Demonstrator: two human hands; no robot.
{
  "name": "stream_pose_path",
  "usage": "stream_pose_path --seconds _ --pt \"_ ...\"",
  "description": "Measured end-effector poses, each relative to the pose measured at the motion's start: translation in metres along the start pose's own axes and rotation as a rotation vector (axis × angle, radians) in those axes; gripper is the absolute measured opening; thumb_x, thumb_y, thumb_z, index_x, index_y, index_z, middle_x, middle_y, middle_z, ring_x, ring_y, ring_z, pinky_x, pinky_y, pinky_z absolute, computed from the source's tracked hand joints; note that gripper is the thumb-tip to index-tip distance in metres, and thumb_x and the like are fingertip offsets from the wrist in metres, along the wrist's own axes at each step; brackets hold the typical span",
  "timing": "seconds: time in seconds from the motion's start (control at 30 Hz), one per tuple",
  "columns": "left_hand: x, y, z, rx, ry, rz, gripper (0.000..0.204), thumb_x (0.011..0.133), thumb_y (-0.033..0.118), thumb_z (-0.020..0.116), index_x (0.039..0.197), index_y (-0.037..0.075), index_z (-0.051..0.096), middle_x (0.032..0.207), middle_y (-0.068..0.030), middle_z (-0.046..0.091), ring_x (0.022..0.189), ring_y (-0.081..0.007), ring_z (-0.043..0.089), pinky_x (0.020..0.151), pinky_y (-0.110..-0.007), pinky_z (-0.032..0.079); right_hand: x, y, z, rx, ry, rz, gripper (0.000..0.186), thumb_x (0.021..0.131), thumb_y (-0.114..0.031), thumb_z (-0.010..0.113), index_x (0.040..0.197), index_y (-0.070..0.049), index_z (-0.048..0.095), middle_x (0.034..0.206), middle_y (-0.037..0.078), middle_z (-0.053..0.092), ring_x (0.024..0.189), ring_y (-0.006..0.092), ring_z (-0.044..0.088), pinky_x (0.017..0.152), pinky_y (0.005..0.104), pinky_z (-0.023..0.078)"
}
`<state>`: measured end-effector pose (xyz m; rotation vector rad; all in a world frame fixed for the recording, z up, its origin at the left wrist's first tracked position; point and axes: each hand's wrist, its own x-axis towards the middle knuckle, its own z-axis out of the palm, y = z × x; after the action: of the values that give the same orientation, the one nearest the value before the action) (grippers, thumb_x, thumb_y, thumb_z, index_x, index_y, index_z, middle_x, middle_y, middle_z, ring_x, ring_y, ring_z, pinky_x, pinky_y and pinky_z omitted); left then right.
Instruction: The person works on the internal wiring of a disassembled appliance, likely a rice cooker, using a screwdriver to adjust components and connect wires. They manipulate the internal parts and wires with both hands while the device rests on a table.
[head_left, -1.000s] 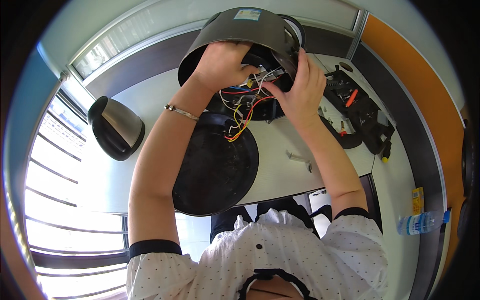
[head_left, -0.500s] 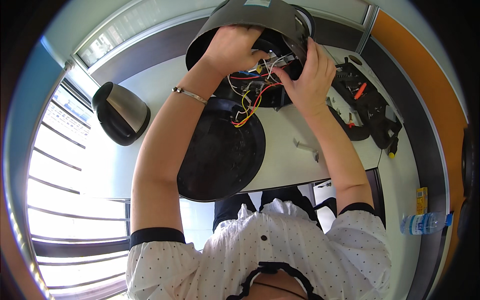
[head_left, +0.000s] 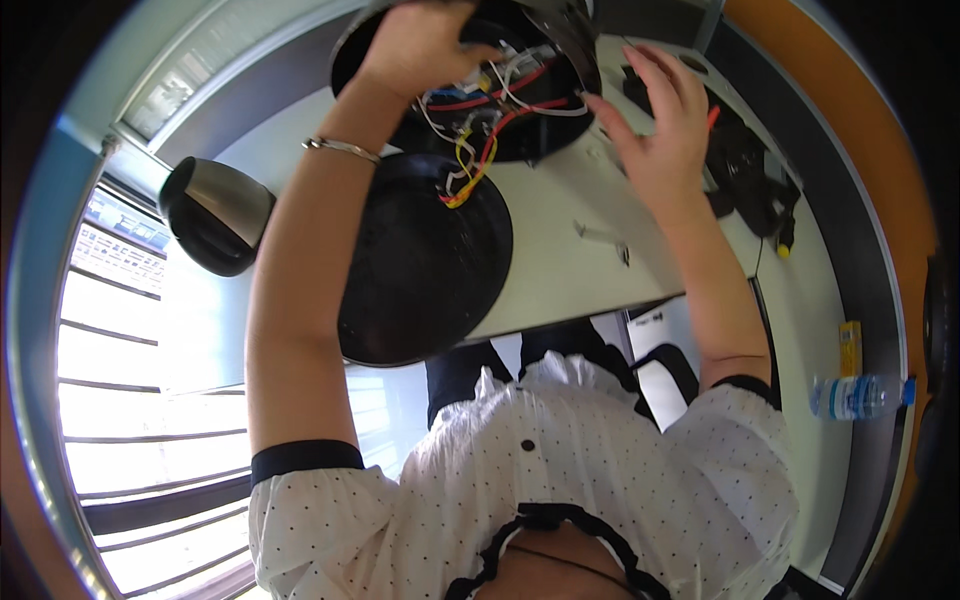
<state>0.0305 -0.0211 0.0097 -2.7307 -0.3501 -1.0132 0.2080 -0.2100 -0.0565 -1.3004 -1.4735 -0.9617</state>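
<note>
A dark round appliance housing (head_left: 556, 135) is tilted up at the far side of the table, its open inside facing me. White, red and yellow wires (head_left: 480, 165) run out of it to a black round pan-like part (head_left: 430, 260) lying nearer. My left hand (head_left: 425, 50) reaches into the housing and grips it near the upper edge, thumb pointing at the wires; its fingertips are partly hidden. Just right of the rim, my right hand (head_left: 665, 130) is open, fingers spread, with the thumb tip close to the housing's edge.
At left stands a steel and black kettle (head_left: 218, 215). A black tool case (head_left: 750, 175) lies open beyond my right hand, a small metal bracket (head_left: 605, 238) in front of it. Farther right are a yellow box (head_left: 850, 348) and a water bottle (head_left: 862, 397). Partitions edge the table.
My right hand has let go of the housing's right rim and moved off to the right, fingers opening. My left hand stays at the housing. The whole view has shifted slightly.
</note>
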Motion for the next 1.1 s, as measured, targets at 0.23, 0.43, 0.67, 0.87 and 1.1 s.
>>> stream_pose_path --seconds 0.23,0.43,0.67,0.87,1.1 --pt "-0.005 0.002 0.0 0.016 0.204 0.174 0.064 0.062 0.019 0.08 0.117 -0.004 0.058 0.115 -0.0279 0.058 0.109 -0.0455 0.053 0.096 -0.047 0.043 -0.066 -0.011 -0.067 0.078 -0.725 0.209 0.024 0.076 -0.022 0.074 0.097 -0.009 0.071 0.092 0.005 0.064 0.084 0.0235 0.061 0.07 0.0346 0.051" --pt "-0.004 0.004 0.001 0.009 0.159 0.157 0.065 0.063 0.019 0.081 0.119 -0.003 0.057 0.121 -0.0276 0.055 0.114 -0.0449 0.05 0.098 -0.048 0.04 -0.103 -0.011 -0.064 0.027 -0.804 0.22 0.016 0.076 -0.017 0.07 0.091 -0.01 0.069 0.082 0.006 0.062 0.081 0.0259 0.062 0.069 0.0387 0.051" --pt "-0.002 -0.003 0.012 0.07 0.178 0.081 0.053 0.063 0.032 0.08 0.104 0.003 0.065 0.092 -0.017 0.067 0.091 -0.0337 0.063 0.083 -0.04 0.05 -0.099 -0.019 -0.029 0.153 -0.631 0.322 0.008 0.082 -0.012 0.068 0.086 -0.006 0.063 0.075 0.011 0.064 0.066 0.0318 0.062 0.059 0.0397 0.05" --pt "-0.004 -0.006 0.011 0.092 0.247 0.14 0.053 0.062 0.03 0.081 0.105 0.003 0.065 0.092 -0.0166 0.067 0.091 -0.034 0.063 0.083 -0.04 0.05 -0.052 -0.036 -0.001 0.214 -0.277 0.349 0.009 0.083 -0.008 0.068 0.085 -0.004 0.061 0.071 0.014 0.064 0.06 0.0321 0.063 0.052 0.0376 0.048" --pt "-0.002 -0.004 0.009 0.052 0.234 0.148 0.054 0.063 0.029 0.08 0.107 0.002 0.064 0.089 -0.0178 0.067 0.09 -0.035 0.063 0.082 -0.041 0.05 -0.029 -0.037 0.029 0.163 -0.237 0.271 0.008 0.083 -0.006 0.068 0.086 -0.004 0.061 0.069 0.015 0.064 0.059 0.0337 0.062 0.051 0.0373 0.048"
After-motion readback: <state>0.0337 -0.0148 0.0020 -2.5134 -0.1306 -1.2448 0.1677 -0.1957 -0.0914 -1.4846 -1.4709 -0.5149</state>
